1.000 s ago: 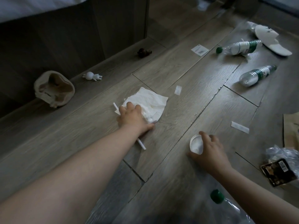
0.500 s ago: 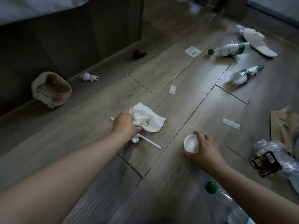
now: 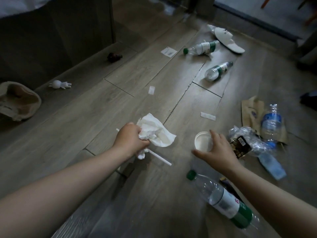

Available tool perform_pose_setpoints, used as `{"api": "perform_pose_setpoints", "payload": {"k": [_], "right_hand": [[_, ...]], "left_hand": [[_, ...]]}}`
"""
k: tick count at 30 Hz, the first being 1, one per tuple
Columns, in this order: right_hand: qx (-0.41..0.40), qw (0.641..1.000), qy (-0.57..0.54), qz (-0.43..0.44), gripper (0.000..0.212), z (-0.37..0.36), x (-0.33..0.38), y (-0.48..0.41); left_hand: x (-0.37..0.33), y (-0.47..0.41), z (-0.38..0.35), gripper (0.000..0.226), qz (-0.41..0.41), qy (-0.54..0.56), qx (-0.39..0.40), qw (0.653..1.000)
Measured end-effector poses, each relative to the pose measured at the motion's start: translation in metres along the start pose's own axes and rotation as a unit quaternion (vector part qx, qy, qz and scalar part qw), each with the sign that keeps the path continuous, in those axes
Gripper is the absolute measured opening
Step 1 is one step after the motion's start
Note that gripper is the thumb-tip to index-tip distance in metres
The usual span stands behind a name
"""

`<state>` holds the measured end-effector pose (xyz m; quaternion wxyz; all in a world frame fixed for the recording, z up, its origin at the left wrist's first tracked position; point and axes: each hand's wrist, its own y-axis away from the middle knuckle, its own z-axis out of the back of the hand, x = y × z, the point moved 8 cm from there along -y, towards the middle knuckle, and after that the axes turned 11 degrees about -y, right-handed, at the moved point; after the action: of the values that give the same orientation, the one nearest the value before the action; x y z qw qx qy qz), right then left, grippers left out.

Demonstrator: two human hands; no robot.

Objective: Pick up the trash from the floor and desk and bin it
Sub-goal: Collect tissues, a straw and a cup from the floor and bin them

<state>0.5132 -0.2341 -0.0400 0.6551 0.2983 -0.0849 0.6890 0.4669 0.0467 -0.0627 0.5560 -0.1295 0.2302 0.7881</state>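
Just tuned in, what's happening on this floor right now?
A person is clearing litter off a wooden floor. The left hand is closed around a crumpled white tissue together with a thin white straw. The right hand holds a small round white plastic lid. Several clear plastic bottles with green caps, such as the nearest one, plus paper scraps and wrappers, lie on the floor. No bin is in view.

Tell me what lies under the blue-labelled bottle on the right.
The blue-labelled bottle rests on a crumpled brown paper bag, which sticks out on its left and above. The bag's part beneath the bottle is covered; anything between them cannot be seen.
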Motion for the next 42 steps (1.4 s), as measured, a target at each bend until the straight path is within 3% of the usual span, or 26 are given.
{"api": "perform_pose_setpoints", "payload": {"k": [10, 13, 20, 27, 32, 35, 39, 42], "right_hand": [[-0.043, 0.997, 0.044, -0.047, 0.09, 0.05, -0.065, -0.015], [-0.013, 0.996, 0.06, -0.069, 0.096, 0.045, -0.087, -0.032], [0.072, 0.987, -0.044, -0.138, 0.108, 0.03, -0.133, -0.058], [0.034, 0.996, 0.043, -0.077, 0.1, 0.019, -0.132, -0.054], [-0.01, 0.996, 0.065, -0.055, 0.133, 0.037, -0.134, -0.061], [-0.054, 0.994, 0.038, -0.083, 0.138, 0.048, -0.145, -0.069], [-0.019, 0.984, -0.003, -0.176, 0.146, 0.044, -0.175, -0.076], [0.008, 0.986, 0.026, -0.163, 0.143, 0.031, -0.178, -0.077]], "left_hand": [[-0.047, -0.002, -0.001, 0.022, -0.037, -0.011, -0.015, 0.999], [-0.052, -0.008, -0.006, 0.022, -0.038, -0.014, -0.015, 0.999], [-0.053, -0.021, -0.016, 0.02, -0.032, -0.044, -0.003, 0.999], [-0.054, -0.029, -0.023, 0.028, -0.031, -0.046, -0.001, 0.998], [-0.055, -0.029, -0.029, 0.027, -0.031, -0.041, 0.0, 0.999], [-0.056, -0.031, -0.031, 0.028, -0.032, -0.038, -0.002, 0.999], [-0.054, -0.033, -0.034, 0.028, -0.022, -0.034, -0.002, 0.999], [-0.052, -0.035, -0.035, 0.029, -0.026, -0.037, -0.005, 0.999]]}}
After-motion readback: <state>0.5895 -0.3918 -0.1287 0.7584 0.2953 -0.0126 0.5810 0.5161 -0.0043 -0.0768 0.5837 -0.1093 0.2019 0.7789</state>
